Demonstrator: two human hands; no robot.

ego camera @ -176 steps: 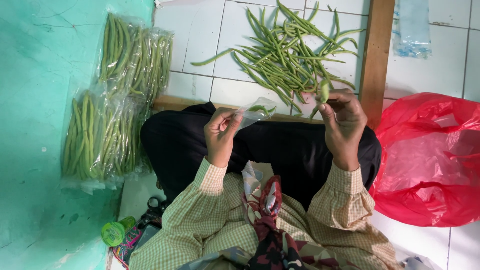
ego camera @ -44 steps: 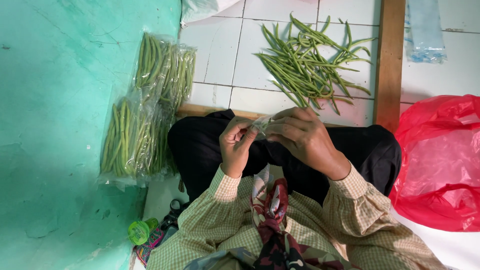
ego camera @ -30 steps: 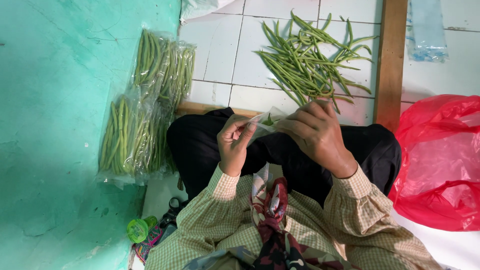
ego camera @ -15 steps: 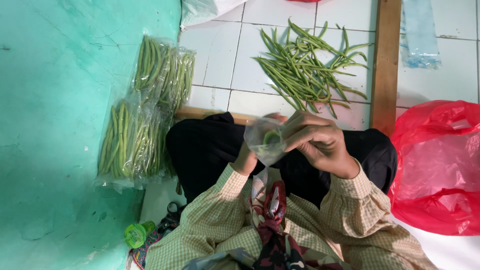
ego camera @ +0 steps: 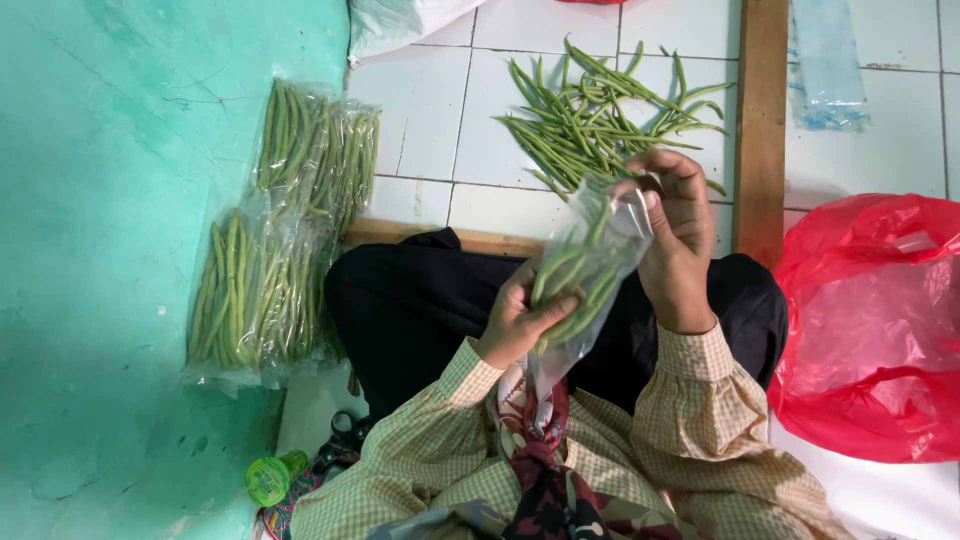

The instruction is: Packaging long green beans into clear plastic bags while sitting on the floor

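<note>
Both hands on a clear plastic bag point(ego camera: 585, 270) part-filled with green beans, held above the lap

Left hand point(ego camera: 520, 320) gripping the bag's lower half, thumb pressed across the beans inside; right hand point(ego camera: 680, 245) curled round the bag's upper far edge, fingers closed on the plastic. Just beyond, on the white tiled floor point(ego camera: 440, 110), a loose pile of green beans point(ego camera: 600, 115), close to the right hand. At left, against the teal floor point(ego camera: 110, 250), two filled bags of beans point(ego camera: 285, 235) lying one beyond the other. At right, a red plastic bag point(ego camera: 870, 320), and a wooden strip point(ego camera: 762, 110) running from near to far between it and the pile. Far right, empty clear bags point(ego camera: 828, 60). Near left, a small green lidded cup point(ego camera: 268, 478)
</note>
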